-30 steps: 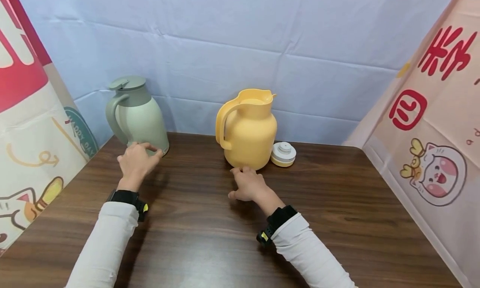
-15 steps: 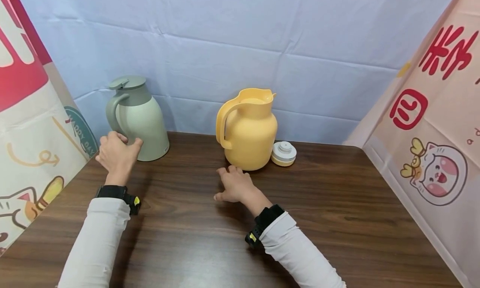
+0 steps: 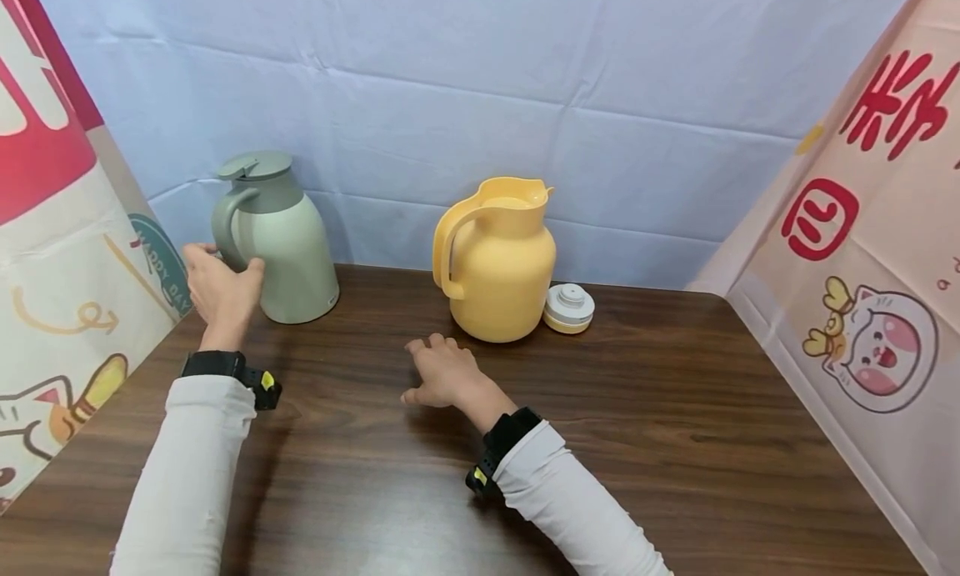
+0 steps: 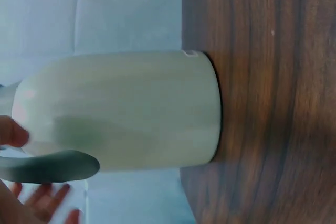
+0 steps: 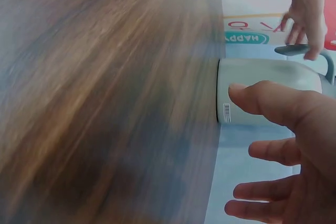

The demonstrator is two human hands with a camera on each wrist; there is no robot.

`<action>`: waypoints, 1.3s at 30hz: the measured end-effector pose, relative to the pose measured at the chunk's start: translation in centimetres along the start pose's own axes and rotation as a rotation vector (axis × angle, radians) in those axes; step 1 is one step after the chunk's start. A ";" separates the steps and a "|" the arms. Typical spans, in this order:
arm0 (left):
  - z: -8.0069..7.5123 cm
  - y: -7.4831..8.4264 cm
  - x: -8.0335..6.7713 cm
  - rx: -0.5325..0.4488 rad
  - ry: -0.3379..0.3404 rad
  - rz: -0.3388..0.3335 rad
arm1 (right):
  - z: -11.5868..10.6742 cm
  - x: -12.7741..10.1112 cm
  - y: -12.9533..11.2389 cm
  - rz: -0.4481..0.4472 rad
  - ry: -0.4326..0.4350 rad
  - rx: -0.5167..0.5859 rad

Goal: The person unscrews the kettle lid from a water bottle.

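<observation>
Blue cloth backs a dark wooden worktop (image 3: 675, 443) where two jugs stand. Over the last second the left hand (image 3: 217, 288) has slid from the foot of the green jug (image 3: 281, 234) round to its handle side; its fingers (image 3: 197, 255) now reach about the handle, thumb against the body, not yet clearly closed on it. The right hand (image 3: 442, 376) has drawn back from the yellow jug (image 3: 498, 259) and rests on the wood, fingers loose and holding nothing. Judging by this, the green jug is being taken up. A lid (image 3: 567, 308) sits just beside the yellow jug.
</observation>
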State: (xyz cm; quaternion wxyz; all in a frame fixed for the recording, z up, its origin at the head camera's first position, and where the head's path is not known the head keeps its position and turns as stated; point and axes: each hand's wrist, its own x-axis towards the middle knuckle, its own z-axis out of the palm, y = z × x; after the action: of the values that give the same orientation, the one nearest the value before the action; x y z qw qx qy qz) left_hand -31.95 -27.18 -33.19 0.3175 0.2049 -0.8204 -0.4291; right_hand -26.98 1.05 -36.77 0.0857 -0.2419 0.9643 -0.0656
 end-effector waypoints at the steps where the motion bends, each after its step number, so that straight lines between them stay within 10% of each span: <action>1: 0.2 0.0 0.1 -0.025 0.006 0.023 | 0.1 0.1 -0.1 0.002 -0.002 0.000; 9: 1.1 -0.1 0.8 -0.113 -0.022 0.102 | 0.7 1.4 -0.2 0.011 -0.005 0.023; 22: 0.1 -0.5 1.8 -0.152 -0.306 0.165 | 0.4 2.5 -0.6 0.032 -0.052 -0.014; 39: 0.2 -1.1 1.8 -0.218 -0.262 0.169 | 0.2 2.1 -1.1 -0.009 -0.061 -0.023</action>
State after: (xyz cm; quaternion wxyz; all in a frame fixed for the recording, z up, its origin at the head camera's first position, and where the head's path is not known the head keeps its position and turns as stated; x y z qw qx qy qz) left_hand -33.34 -28.75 -33.63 0.2630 0.0421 -0.8176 -0.5104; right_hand -28.31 -0.94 -37.05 0.1119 -0.2488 0.9609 -0.0474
